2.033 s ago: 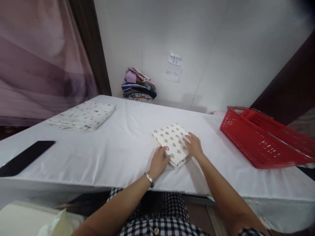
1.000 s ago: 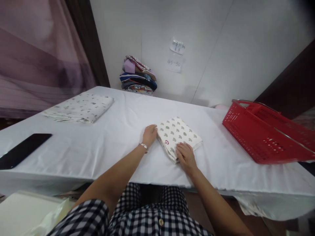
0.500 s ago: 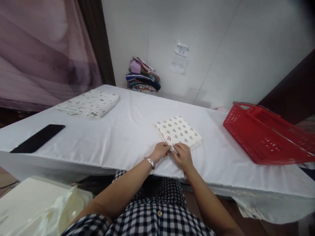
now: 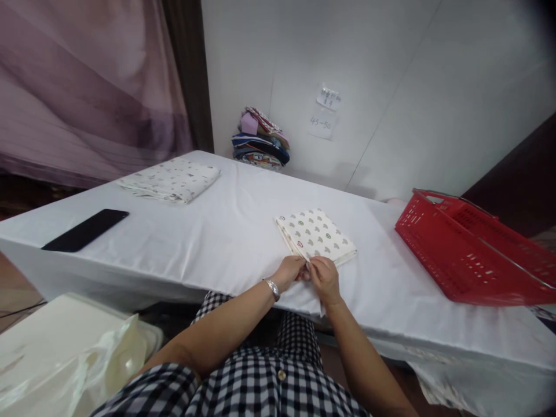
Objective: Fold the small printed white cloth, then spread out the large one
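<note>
1. Both hands meet at the near corner of a folded cloth (image 4: 316, 234): left hand (image 4: 290, 271) and right hand (image 4: 324, 279) pinch its edge, fingertips touching.
2. Cloth lies flat on the white table (image 4: 226, 231), near the front edge.
3. Red basket (image 4: 469, 252) sits to the right; phone (image 4: 86, 230), another folded cloth (image 4: 171, 179) and a clothes pile (image 4: 262, 139) lie to the left and rear.

Hands gather at the cloth's near corner

Both hands, earlier spread on the folded cloth (image 4: 316, 234), now meet at its corner nearest the table's front edge: left hand (image 4: 290, 271), right hand (image 4: 324, 278).
</note>
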`<state>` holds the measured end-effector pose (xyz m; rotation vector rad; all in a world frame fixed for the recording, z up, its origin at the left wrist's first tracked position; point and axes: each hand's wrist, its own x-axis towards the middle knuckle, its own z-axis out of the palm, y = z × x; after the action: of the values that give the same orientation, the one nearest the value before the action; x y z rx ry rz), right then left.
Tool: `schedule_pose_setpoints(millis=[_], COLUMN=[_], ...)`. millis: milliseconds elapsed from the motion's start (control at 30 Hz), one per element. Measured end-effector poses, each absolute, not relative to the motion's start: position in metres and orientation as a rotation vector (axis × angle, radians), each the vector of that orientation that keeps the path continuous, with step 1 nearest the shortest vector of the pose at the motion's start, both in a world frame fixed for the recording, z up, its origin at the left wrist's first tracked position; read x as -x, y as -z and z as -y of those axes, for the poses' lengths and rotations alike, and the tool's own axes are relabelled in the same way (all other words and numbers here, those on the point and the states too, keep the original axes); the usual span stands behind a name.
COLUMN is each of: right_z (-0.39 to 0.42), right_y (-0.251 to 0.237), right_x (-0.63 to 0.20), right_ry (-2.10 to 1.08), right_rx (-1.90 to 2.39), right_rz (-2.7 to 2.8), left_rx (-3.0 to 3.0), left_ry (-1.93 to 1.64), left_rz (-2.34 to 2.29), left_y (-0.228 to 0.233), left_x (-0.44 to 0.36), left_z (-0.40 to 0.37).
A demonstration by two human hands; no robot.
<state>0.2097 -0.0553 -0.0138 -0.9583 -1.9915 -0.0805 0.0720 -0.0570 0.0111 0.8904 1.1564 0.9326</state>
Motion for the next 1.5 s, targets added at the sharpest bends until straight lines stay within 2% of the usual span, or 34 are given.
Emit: schedule_pose_setpoints(millis=[433, 900, 1133, 1500], right_z=[0.053, 0.05, 0.048, 0.055], right_y=[0.02, 0.027, 0.027, 0.015], right_x=[-0.215, -0.215, -0.214, -0.21], right_ry=[0.094, -0.012, 0.036, 0.012], right_rx=[0.879, 0.958, 0.926, 0.898], right_rz=[1.991, 1.906, 1.986, 2.085], left_rx=[-0.924, -1.098, -1.131, -1.167], left_ry=[-0.904, -1.154, -1.01, -0.877], left_rz=[-1.115, -1.483, -1.728, -1.786], left_y=[-0.017, -0.002, 0.007, -0.002], left_x=[-0.07, -0.046, -0.041, -0.04], left_z=[0.052, 0.008, -0.006, -0.022])
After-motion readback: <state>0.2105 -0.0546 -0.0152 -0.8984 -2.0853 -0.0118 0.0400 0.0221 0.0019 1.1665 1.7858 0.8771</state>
